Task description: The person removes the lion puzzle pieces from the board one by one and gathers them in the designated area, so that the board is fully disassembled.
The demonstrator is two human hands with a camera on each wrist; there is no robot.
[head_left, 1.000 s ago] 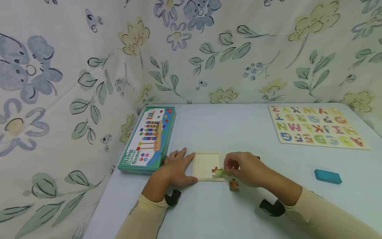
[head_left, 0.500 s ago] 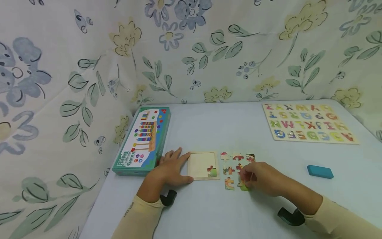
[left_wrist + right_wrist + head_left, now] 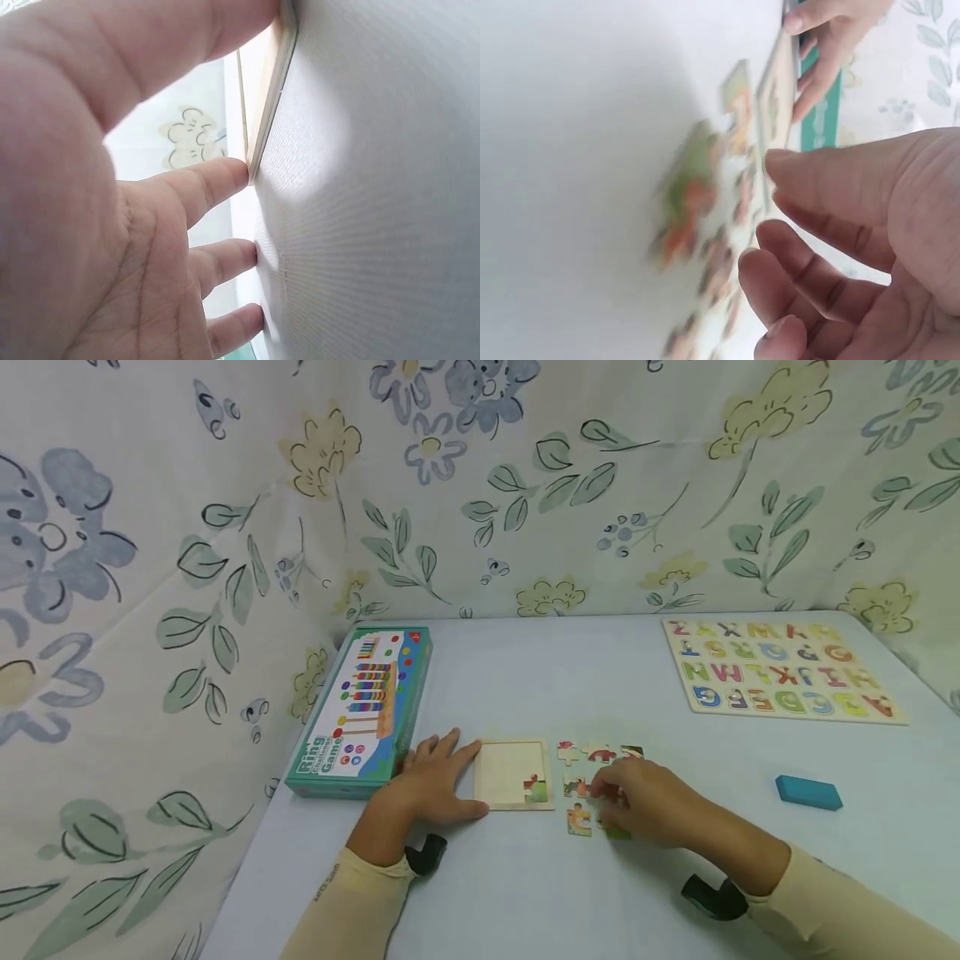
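A shallow wooden puzzle tray (image 3: 506,772) lies on the white table, with one jigsaw piece (image 3: 536,788) in its lower right corner. My left hand (image 3: 438,789) is spread at the tray's left side; in the left wrist view, thumb and index fingertip touch the tray edge (image 3: 259,127). Just right of the tray, loose jigsaw pieces (image 3: 578,819) lie in rows. Above them hovers my right hand (image 3: 648,797), hiding some of them. In the right wrist view its thumb and fingers are bent loosely and apart, nothing between them, with blurred pieces (image 3: 686,187) below.
A boxed ring game (image 3: 363,710) stands left, close to my left hand. An alphabet board (image 3: 783,668) lies at the back right, and a teal block (image 3: 808,792) sits to the right of my right hand. Floral cloth (image 3: 555,527) hangs behind the table.
My right hand has gone from the tray's right edge to over the loose pieces, then shifted slightly left and up. The left hand has stayed at the tray.
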